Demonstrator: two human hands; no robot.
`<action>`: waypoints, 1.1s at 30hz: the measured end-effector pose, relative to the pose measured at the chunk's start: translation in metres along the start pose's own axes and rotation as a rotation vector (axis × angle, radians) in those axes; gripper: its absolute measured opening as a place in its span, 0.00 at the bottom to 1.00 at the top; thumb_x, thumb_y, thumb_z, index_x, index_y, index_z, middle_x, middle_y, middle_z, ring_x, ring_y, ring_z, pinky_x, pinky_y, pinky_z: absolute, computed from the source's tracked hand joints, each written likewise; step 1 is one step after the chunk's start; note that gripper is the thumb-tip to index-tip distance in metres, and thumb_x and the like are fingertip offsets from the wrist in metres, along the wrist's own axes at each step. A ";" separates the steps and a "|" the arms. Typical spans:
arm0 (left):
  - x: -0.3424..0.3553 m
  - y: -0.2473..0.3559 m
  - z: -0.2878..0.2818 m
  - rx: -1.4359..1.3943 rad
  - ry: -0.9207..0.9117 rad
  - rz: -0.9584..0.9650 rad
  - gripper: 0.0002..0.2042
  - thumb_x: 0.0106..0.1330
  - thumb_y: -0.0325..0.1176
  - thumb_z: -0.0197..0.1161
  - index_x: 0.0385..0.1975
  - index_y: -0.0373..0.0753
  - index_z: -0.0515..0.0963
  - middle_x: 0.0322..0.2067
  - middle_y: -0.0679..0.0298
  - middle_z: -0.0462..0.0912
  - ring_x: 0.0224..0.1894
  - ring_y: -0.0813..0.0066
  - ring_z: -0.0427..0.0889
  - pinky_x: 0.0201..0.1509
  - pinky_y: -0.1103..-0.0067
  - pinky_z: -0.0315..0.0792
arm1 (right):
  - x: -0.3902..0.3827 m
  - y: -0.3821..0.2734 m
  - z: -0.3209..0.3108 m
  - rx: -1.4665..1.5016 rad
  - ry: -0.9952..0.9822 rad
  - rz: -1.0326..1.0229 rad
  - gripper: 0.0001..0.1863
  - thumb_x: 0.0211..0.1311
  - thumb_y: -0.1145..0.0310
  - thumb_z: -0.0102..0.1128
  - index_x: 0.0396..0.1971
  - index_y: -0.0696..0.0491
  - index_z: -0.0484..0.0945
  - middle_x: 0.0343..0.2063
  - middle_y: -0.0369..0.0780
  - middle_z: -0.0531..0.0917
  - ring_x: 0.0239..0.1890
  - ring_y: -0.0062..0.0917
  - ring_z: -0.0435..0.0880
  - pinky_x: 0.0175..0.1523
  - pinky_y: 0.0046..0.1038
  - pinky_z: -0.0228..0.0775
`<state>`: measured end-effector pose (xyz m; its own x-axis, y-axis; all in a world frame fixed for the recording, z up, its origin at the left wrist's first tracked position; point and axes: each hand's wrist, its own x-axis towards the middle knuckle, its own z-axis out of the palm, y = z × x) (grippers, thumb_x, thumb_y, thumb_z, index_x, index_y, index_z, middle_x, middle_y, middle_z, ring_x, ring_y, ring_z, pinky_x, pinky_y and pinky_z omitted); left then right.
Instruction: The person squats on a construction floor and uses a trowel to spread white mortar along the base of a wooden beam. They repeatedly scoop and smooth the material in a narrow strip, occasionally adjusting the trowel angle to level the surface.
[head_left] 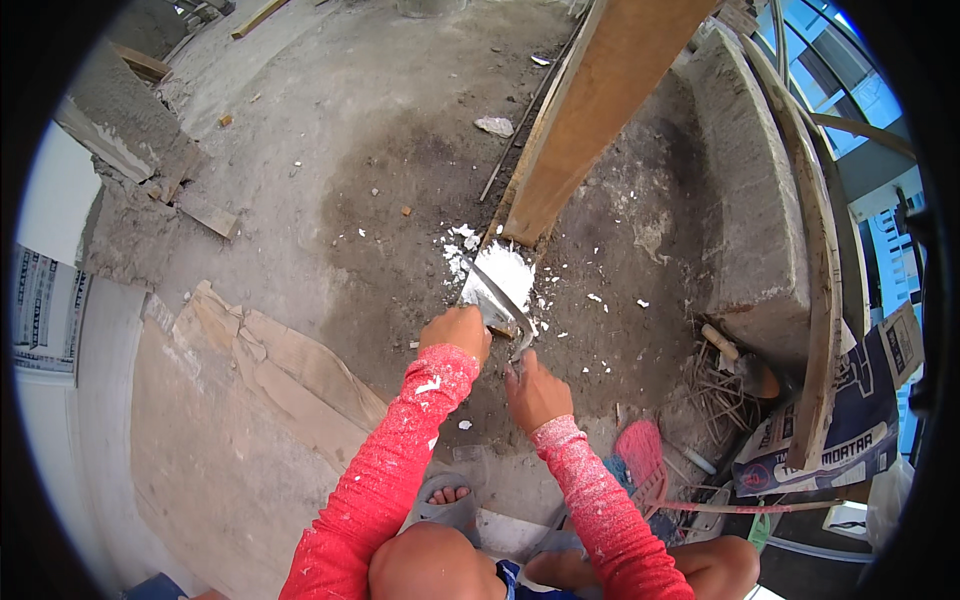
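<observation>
My right hand (538, 390) is closed at the lower end of a curved, sickle-like metal blade (508, 300), whose tip points up and left. Under and around the blade is crumbled white material (502, 270), like plaster, on the foot of a wooden plank. Just left of it my left hand (458, 333) is a closed fist beside a flat, whitish-grey piece (482, 303). Its fingers face away, so what they hold is hidden. White flakes (595, 297) lie scattered on the concrete floor around both hands. Red sleeves with white specks cover my forearms.
A wide wooden board (600, 110) rises ahead of my hands. To the right stand a concrete block (750, 180), a long wooden strip (825, 300) and a blue-and-white bag (830, 410). Flattened cardboard (290, 375) lies left; a pink woven item (642, 455) lies near my foot.
</observation>
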<state>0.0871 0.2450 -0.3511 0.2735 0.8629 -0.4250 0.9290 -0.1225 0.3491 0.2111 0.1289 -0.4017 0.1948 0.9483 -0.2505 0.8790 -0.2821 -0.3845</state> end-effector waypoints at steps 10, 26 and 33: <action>0.004 0.000 -0.004 0.003 -0.065 -0.006 0.12 0.62 0.37 0.61 0.40 0.38 0.81 0.38 0.49 0.84 0.42 0.50 0.83 0.48 0.62 0.77 | 0.002 0.000 -0.002 -0.042 -0.045 0.051 0.18 0.65 0.55 0.53 0.40 0.54 0.64 0.27 0.51 0.82 0.29 0.50 0.83 0.32 0.46 0.74; 0.001 -0.001 0.000 -0.013 -0.037 -0.016 0.12 0.62 0.36 0.60 0.43 0.39 0.81 0.37 0.48 0.84 0.43 0.49 0.82 0.48 0.62 0.76 | 0.000 0.008 -0.003 0.007 -0.034 0.080 0.16 0.64 0.57 0.54 0.37 0.55 0.65 0.24 0.53 0.81 0.27 0.52 0.81 0.32 0.49 0.72; 0.001 0.000 0.002 -0.011 -0.063 -0.029 0.14 0.62 0.36 0.60 0.46 0.39 0.80 0.38 0.50 0.84 0.43 0.50 0.83 0.50 0.62 0.76 | 0.000 0.005 0.000 0.032 -0.050 0.076 0.17 0.65 0.56 0.52 0.41 0.54 0.64 0.25 0.53 0.82 0.29 0.52 0.82 0.34 0.50 0.73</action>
<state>0.0873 0.2452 -0.3530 0.2619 0.8333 -0.4868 0.9342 -0.0923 0.3446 0.2154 0.1271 -0.4038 0.2377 0.9160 -0.3232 0.8481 -0.3579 -0.3907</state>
